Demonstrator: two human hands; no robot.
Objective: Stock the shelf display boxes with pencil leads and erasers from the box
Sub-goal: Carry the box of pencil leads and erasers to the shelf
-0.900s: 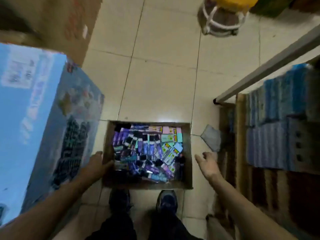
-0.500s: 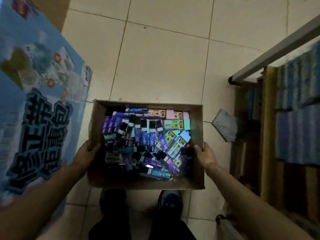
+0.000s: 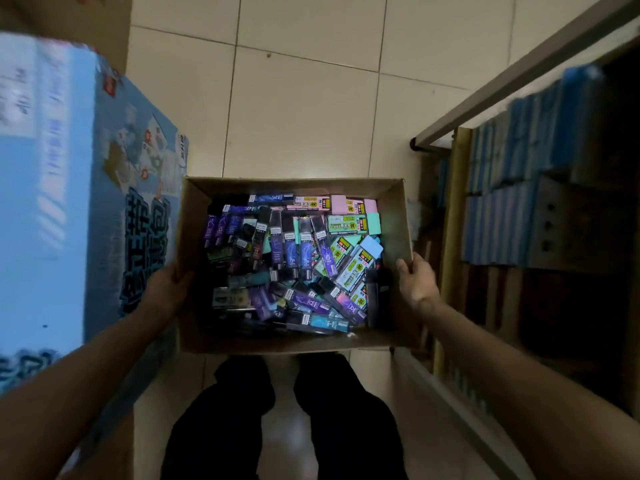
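An open cardboard box hangs in front of me above the tiled floor, held from both sides. My left hand grips its left wall and my right hand grips its right wall. Inside lies a loose heap of pencil lead cases in purple, blue and black. Pink and teal erasers in printed sleeves sit along the box's far right side. The shelf with rows of blue display boxes stands to my right.
A tall blue printed carton stands close on the left, with a brown carton behind it. My dark trouser legs show below the box. Pale floor tiles stretch ahead between carton and shelf.
Both hands closed on the sides of the box, which was on the floor by my shoes. It has since risen toward me and looks larger.
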